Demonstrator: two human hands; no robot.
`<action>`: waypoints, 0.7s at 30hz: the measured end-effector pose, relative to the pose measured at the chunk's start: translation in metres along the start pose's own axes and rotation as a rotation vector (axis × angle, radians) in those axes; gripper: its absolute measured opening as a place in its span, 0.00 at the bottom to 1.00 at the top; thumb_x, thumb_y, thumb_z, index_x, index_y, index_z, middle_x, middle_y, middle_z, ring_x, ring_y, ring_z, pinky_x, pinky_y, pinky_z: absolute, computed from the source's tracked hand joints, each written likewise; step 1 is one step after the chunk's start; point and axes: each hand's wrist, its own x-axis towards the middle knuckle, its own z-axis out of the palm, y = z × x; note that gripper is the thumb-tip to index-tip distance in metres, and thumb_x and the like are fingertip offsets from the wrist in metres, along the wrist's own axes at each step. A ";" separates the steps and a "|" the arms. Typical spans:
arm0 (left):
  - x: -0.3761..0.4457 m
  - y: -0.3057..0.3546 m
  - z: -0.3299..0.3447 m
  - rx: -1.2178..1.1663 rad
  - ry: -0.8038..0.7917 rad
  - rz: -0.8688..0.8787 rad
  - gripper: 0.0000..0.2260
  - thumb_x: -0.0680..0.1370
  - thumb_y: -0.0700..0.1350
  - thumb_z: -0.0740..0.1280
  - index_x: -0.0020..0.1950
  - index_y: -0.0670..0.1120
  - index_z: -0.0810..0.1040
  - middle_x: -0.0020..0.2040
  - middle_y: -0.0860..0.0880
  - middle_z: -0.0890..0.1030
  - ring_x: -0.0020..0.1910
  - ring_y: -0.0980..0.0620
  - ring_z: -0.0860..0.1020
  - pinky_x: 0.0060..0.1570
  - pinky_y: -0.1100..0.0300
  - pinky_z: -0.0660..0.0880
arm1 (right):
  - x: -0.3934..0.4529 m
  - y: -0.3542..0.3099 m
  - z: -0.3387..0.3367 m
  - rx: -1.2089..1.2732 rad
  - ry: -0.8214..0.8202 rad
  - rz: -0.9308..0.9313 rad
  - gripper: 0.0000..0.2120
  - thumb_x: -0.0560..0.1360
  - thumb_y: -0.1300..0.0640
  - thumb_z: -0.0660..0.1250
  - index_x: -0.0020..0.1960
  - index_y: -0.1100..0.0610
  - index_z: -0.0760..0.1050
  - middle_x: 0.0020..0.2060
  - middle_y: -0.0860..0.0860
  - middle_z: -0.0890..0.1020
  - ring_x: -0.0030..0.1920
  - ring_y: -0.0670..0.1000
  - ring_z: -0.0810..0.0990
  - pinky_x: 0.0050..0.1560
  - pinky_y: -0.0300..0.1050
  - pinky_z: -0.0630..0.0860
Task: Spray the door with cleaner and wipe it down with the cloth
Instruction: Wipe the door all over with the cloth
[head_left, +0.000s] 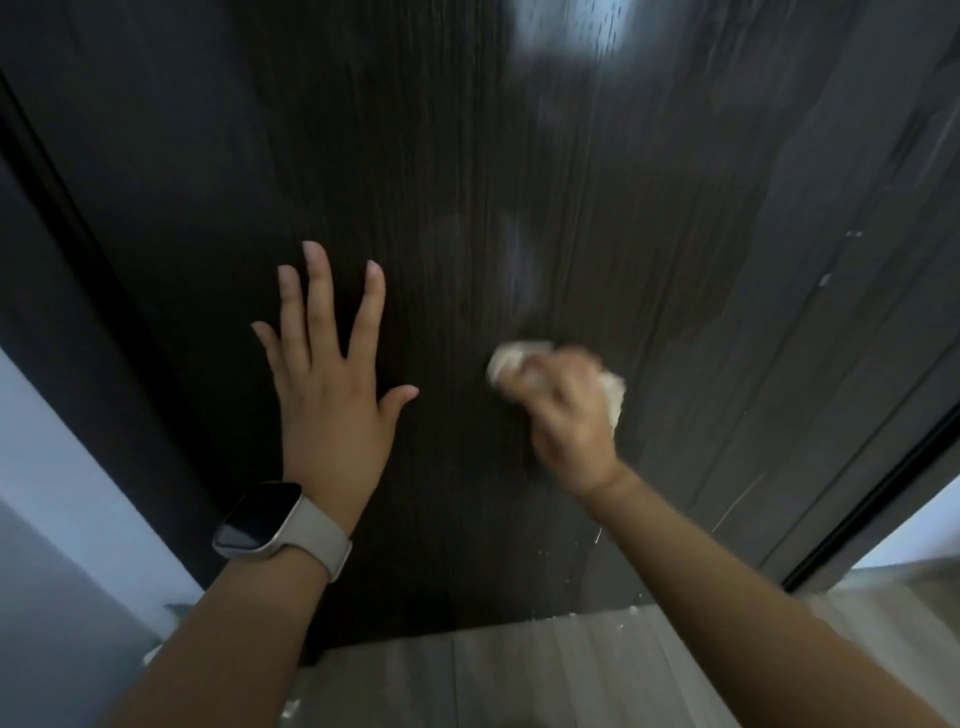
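Observation:
A dark wood-grain door (441, 156) fills most of the head view, with wet streaks and a bright sheen on its right half. My left hand (332, 374) lies flat against the door with fingers spread; a pale smartwatch sits on that wrist. My right hand (566, 415), blurred by motion, grips a bunched pale cloth (511, 358) and presses it to the door's lower middle. No spray bottle is in view.
The dark door frame (872, 499) runs along the right side, and another dark edge runs down the left. Pale walls (62, 467) show at both lower corners. Light wood-look floor (519, 675) lies below the door, with small white flecks near the threshold.

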 end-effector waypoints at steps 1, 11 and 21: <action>0.000 0.001 -0.001 0.005 0.002 -0.004 0.51 0.69 0.49 0.77 0.80 0.53 0.45 0.80 0.42 0.41 0.78 0.40 0.40 0.73 0.35 0.46 | -0.029 -0.008 0.004 0.027 -0.166 -0.106 0.13 0.77 0.67 0.64 0.61 0.62 0.73 0.54 0.56 0.73 0.51 0.58 0.74 0.57 0.47 0.67; 0.002 0.000 -0.007 0.009 0.005 -0.005 0.46 0.71 0.43 0.75 0.80 0.55 0.49 0.80 0.44 0.43 0.78 0.41 0.44 0.73 0.35 0.52 | 0.102 -0.004 -0.022 0.001 0.064 0.079 0.15 0.77 0.68 0.57 0.56 0.64 0.81 0.49 0.64 0.78 0.51 0.56 0.72 0.51 0.41 0.67; -0.001 -0.003 -0.012 -0.011 0.015 0.009 0.46 0.71 0.39 0.74 0.80 0.54 0.49 0.81 0.45 0.46 0.79 0.43 0.46 0.74 0.38 0.53 | -0.030 -0.039 0.017 0.130 -0.638 -0.037 0.23 0.85 0.54 0.47 0.57 0.62 0.79 0.49 0.56 0.78 0.46 0.52 0.72 0.44 0.52 0.75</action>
